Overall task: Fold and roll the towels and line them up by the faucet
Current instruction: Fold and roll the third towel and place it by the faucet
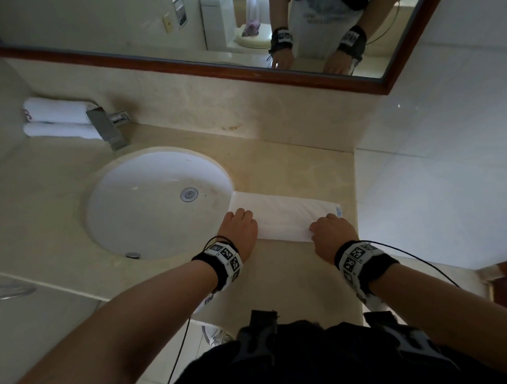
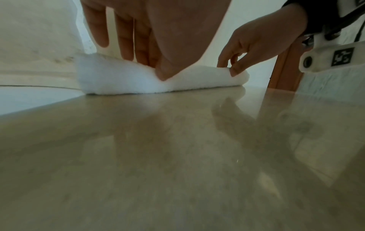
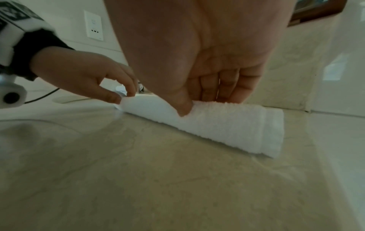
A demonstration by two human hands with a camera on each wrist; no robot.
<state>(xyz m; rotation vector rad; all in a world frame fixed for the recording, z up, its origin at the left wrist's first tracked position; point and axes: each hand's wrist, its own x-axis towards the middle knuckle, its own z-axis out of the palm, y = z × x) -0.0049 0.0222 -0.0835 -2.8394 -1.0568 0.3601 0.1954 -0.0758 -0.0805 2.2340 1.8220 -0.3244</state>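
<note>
A white towel (image 1: 284,216), folded into a long strip, lies on the beige counter (image 1: 297,167) just right of the sink. My left hand (image 1: 239,224) pinches its near edge at the sink end, and my right hand (image 1: 331,229) pinches the same edge at the other end. In the left wrist view the left hand (image 2: 150,68) has its thumb on the front of the towel (image 2: 122,81) and its fingers on top. In the right wrist view the right hand (image 3: 199,106) grips the curled-over edge of the towel (image 3: 227,125) the same way. Two rolled white towels (image 1: 57,112) lie stacked behind the faucet (image 1: 106,128).
The oval white sink (image 1: 126,207) sits left of the towel, its rim touching the towel's left end. A wood-framed mirror (image 1: 183,27) hangs above the backsplash. The counter ends at a tiled wall (image 1: 432,171) on the right, and its front edge is close to my wrists.
</note>
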